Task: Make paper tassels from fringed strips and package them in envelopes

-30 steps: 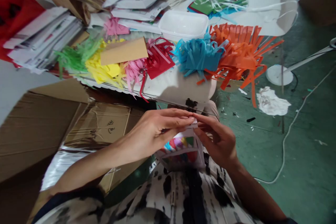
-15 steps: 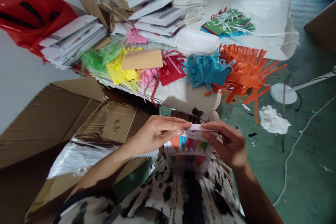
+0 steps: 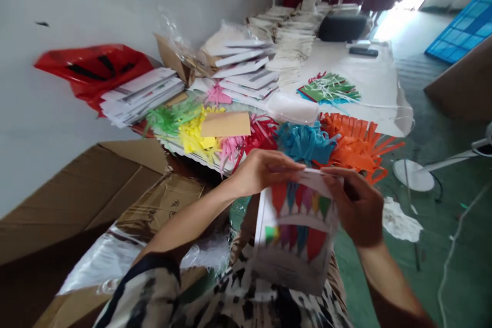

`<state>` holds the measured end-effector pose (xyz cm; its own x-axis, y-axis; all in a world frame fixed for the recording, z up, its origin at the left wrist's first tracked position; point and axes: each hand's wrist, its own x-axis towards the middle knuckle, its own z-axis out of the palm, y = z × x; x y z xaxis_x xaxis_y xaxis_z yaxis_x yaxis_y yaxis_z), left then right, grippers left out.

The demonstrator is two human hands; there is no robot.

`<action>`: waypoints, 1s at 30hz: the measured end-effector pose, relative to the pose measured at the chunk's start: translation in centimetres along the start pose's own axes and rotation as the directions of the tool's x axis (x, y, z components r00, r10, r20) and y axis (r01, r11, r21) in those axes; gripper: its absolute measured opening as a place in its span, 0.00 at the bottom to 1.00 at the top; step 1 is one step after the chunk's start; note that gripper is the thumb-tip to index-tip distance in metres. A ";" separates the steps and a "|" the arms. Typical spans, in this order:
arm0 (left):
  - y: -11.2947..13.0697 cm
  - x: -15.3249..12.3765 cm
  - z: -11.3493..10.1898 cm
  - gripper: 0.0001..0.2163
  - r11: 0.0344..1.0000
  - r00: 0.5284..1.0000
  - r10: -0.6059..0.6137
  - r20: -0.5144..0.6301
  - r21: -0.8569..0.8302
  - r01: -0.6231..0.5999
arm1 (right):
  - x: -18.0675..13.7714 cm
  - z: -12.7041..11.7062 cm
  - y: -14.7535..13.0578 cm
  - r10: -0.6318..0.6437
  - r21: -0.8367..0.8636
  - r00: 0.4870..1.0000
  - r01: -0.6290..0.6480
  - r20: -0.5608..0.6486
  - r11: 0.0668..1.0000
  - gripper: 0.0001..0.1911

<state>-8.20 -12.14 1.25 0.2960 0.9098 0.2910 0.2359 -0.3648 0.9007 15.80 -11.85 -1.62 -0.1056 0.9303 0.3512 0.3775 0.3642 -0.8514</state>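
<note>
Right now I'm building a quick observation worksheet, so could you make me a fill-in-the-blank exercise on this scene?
1. The left hand and right hand hold the printed packet by its ____ (upper/lower) edge.
2. The fringed bundle between the red bundle and the orange bundle is ____.
3. The glossy bag by the wall is ____ with black marks.
4. The crumpled white scrap lies on a floor colored ____.

Missing words: upper; blue; red; green.

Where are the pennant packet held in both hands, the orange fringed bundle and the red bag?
Pennant packet (image 3: pixel 296 233): head view, middle of its pennant-covered face.
Orange fringed bundle (image 3: pixel 354 150): head view, among its middle strips.
Red bag (image 3: pixel 93 85): head view, red surface below its dark markings.
</note>
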 end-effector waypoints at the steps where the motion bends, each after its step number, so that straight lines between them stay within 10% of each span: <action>1: -0.5 1.5 -0.5 0.11 0.999 0.998 0.031 -0.061 0.014 -0.030 | 1.7 0.2 0.3 0.009 -0.012 1.000 -0.009 -0.015 1.000 0.11; 6: -3.7 5.0 -7.0 0.12 0.918 0.981 0.083 -0.177 0.395 -0.006 | 10.1 0.7 4.7 0.073 0.020 0.997 -0.074 0.020 0.997 0.19; 10: -6.3 2.5 -13.0 0.36 0.591 0.988 -0.088 -0.126 0.791 0.154 | 13.6 -0.6 8.2 0.102 -0.193 0.994 -0.093 0.034 0.977 0.23; 13: -8.2 0.1 -14.9 0.35 0.490 0.966 -0.147 -0.213 0.833 0.258 | 13.7 -0.7 7.6 -0.015 -0.339 0.999 0.002 -0.034 0.941 0.17; 18: -9.2 -2.1 -13.6 0.19 0.499 0.941 -0.061 -0.334 0.806 0.318 | 12.0 3.6 2.4 -0.222 -0.311 0.974 0.227 0.052 0.923 0.21; 21: -8.1 -3.0 -11.1 0.21 0.524 0.925 0.144 -0.351 0.820 0.229 | 11.3 8.5 -0.5 0.035 0.107 0.934 -0.077 0.354 0.991 0.26; 24: -6.9 -4.3 -7.8 0.23 0.506 0.906 0.375 -0.199 0.862 -0.020 | 11.6 12.7 -2.3 0.200 0.397 0.792 -0.485 0.576 0.779 0.30; 30: -5.2 -6.9 -5.2 0.27 0.575 0.910 0.414 0.032 0.766 -0.288 | 11.9 13.9 -3.1 0.211 0.582 0.877 -0.449 0.432 0.678 0.27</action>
<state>-16.29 -15.47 -3.72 0.3961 0.6706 0.6273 0.7591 -0.6235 0.1872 0.55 -1.32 -0.20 -0.4099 0.9113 -0.0398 -0.2316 -0.1462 -0.9618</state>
